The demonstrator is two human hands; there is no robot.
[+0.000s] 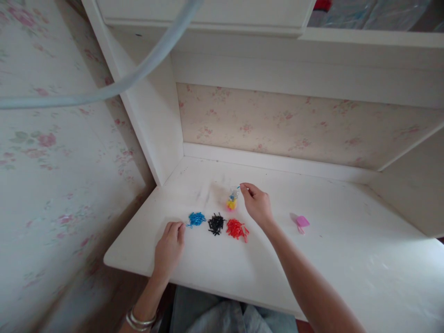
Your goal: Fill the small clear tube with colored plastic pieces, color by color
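Jar: a small clear jar stands on the white tabletop, with blue, yellow and pink bits in it.
Right hand: the right hand is just right of the jar, near its top; its grip pinches a tiny blue string.
Left hand: the left hand is left of the jar and closer to the person; its grip pinches a blue band.
Three piles: the blue pile, the black pile and the red pile sit in a row on the jar's near side, red closest to it.
Pink thing: a pink thing lies well right of the jar; too small to tell what.
White cord: a fat white cord crosses high up, left of the jar, hiding some of the flowery wall and cupboard.
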